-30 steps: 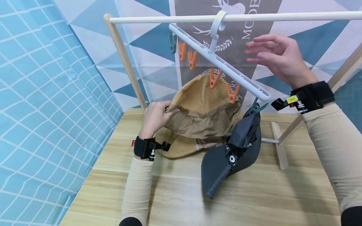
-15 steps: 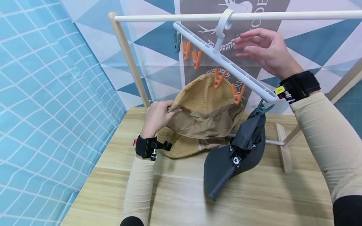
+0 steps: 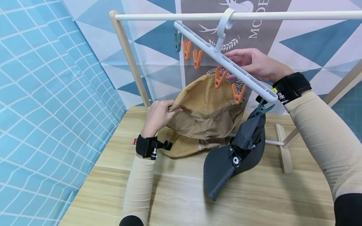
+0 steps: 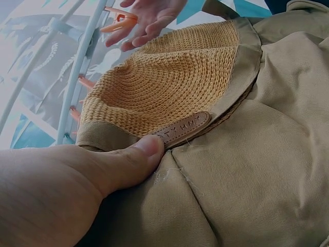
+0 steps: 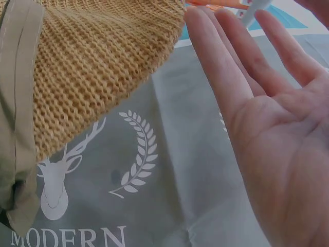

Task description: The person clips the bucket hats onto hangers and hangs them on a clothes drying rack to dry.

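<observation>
My left hand [image 3: 159, 116] pinches the edge of a tan woven hat with fabric lining [image 3: 206, 97]; in the left wrist view the thumb lies beside a leather label [image 4: 184, 127] on it. My right hand [image 3: 258, 65] is behind the white clip hanger [image 3: 238, 72], fingers extended near an orange clothespin [image 3: 219, 78]. The right wrist view shows those fingers nearly straight, close to the woven crown [image 5: 103, 67], holding nothing. A dark grey cap [image 3: 251, 138] hangs from a green clothespin [image 3: 263, 108] at the hanger's near end.
The hanger hooks over the white rail [image 3: 169, 17] of a wooden stand. More orange clothespins [image 3: 238, 93] and another green clothespin [image 3: 177, 41] hang along it. A wooden tabletop [image 3: 181, 194] lies below, with a patterned cloth [image 3: 155, 59] behind.
My right hand has come down and left, from above the hanger to behind its bar near the orange clothespins. The left hand keeps its pinch on the hat.
</observation>
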Tool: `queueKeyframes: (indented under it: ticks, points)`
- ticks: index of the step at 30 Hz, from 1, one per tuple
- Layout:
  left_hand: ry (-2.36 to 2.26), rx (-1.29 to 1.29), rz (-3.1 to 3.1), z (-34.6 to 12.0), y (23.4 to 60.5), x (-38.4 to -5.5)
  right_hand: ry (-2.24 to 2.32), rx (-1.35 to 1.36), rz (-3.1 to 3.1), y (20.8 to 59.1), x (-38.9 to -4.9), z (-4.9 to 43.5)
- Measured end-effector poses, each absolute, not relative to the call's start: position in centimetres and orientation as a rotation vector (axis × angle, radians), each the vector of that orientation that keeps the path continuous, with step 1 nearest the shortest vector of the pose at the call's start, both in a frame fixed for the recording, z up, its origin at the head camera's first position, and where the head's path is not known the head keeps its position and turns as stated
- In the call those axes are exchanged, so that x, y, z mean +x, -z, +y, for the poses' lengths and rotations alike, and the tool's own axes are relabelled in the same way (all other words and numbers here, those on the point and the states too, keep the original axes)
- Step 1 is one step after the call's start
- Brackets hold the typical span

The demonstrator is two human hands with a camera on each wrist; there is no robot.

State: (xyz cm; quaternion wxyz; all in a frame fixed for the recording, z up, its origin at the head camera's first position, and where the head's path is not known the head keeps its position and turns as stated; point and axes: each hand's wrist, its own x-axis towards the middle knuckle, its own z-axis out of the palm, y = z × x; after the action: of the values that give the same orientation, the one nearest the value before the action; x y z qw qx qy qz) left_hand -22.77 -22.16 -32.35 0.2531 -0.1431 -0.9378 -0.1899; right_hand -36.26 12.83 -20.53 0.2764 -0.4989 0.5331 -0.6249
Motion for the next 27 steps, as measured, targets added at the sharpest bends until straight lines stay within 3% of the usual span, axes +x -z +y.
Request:
queueKeyframes:
  ticks: [10,27]
  points:
    - [0.529,-0.387,-2.556,-22.0,32.3,-22.8,1.589,-1.316,1.761,20.8,-35.3,11.8]
    - [0.531,-0.412,-2.553,-21.6,32.3,-22.6,1.679,-1.23,1.747,21.1,-34.0,11.1]
